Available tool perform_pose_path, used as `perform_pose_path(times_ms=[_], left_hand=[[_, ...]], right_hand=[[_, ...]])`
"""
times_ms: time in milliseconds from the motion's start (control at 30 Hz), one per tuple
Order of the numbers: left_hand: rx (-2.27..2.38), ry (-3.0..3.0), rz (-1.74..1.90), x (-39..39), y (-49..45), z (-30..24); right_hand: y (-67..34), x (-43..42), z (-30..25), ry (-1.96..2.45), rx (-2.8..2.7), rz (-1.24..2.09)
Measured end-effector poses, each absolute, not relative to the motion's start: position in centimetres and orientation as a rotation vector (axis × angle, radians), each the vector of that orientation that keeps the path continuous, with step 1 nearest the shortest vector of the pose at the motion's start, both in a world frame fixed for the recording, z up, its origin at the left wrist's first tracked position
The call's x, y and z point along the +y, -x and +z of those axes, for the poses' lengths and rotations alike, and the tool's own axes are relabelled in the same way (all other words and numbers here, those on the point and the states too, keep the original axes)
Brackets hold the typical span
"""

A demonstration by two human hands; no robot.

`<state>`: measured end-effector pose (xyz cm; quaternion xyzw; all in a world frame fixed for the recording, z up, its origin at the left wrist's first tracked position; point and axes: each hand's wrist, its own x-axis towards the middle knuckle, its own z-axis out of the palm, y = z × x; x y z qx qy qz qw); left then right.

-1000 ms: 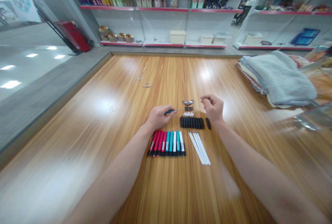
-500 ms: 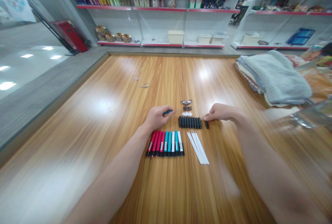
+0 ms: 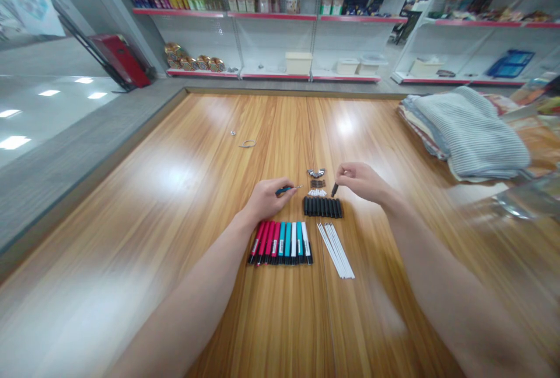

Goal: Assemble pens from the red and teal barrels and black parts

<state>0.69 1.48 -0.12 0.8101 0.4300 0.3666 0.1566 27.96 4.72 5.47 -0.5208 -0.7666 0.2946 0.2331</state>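
Black grip (image 3: 335,190) lifted — tilted below right hand (image 3: 359,181).

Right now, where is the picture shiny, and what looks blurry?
Head view: white glare spots the brown wood-grain table; head view: the slim blue stick in the left hand has a fuzzy tip; head view: the clear, shiny object at right looks smeared.

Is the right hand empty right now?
No, the right hand holds a black piece near the row of black tubes.
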Motion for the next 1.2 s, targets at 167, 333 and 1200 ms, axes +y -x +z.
perform_pose_path(times_ms=[167,333,1200], left_hand=[[1.22,-2.316,1.064,1.4,-0.7,0.0],[1.219,-2.317,1.073,1.4,-0.7,0.1],[1.182,-2.313,1.084,1.3,-0.8,0.3]], right_hand=[[-24.0,2.9,3.0,1.187,-1.792,0.544],[-23.2,1.9,1.6,1.076,-1.792,0.441],[-22.7,1.7,1.4,1.01,-1.899,0.474]])
